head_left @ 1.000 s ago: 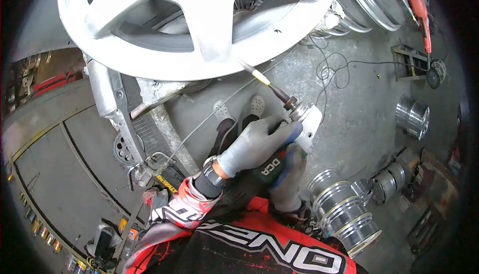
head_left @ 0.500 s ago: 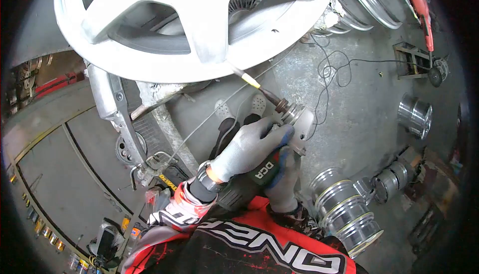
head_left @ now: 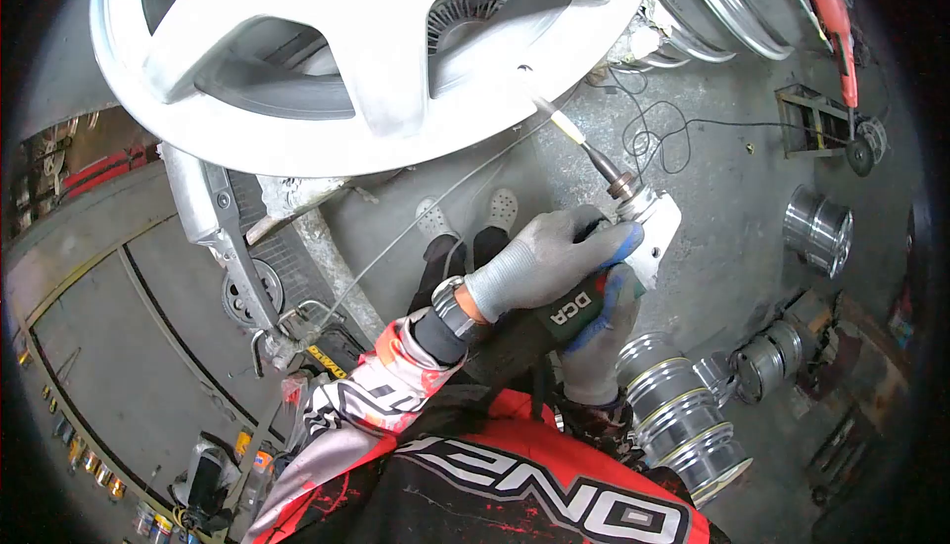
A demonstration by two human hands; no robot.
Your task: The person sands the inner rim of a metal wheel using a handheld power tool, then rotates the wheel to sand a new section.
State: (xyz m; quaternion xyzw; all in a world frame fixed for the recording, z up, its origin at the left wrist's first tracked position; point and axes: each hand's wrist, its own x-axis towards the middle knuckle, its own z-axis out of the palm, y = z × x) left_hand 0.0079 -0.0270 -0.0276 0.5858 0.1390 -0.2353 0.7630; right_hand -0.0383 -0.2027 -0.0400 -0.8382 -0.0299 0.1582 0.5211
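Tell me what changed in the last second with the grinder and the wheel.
The die grinder swung up and to the right, so its bit now meets the alloy wheel further right along the rim. Nothing was taken or let go: left hand and right hand grip the tool as before.

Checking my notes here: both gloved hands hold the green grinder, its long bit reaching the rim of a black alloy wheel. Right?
Not black: the head view shows the alloy wheel silver-white. The rest holds: left hand and right hand hold the green grinder, its long bit reaching the rim.
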